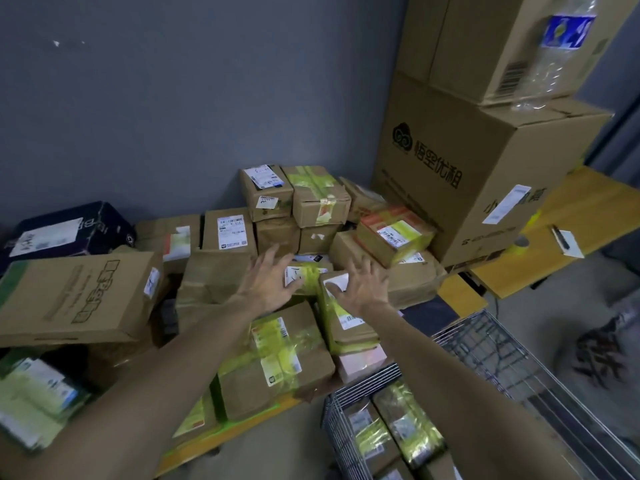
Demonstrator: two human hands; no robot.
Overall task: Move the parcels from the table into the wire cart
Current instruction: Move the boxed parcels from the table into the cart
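Nearest, bottom right: the wire cart point(485, 341) is standing just beside the counter point(595, 202), w/ two taped parcels point(398, 424) lying inside it. At the counter's front edge a big taped parcel point(277, 358) is lying flat, w/ a pink parcel point(362, 362) sitting just to its right. Both bare arms are hanging stretched out above these.

The left grip point(268, 285) is hovering, fingers apart, over a small labelled parcel point(303, 275). The right grip point(363, 289) is spread wide too, thumb over the white label of a yellow-taped box point(346, 323). Neither is clamping anything; can't tell if the fingers are touching.

To the left a long carton point(76, 299) is lying tilted, w/ a dark box point(69, 230) behind it. Further back, more parcels point(311, 199) are sitting stacked against the grey wall point(173, 98).

Far right, a large printed carton point(467, 174) is sitting on the counter, w/ a second carton on top & a clear bottle point(554, 57) standing against that one. A pen point(559, 237) is lying on a note nearby.
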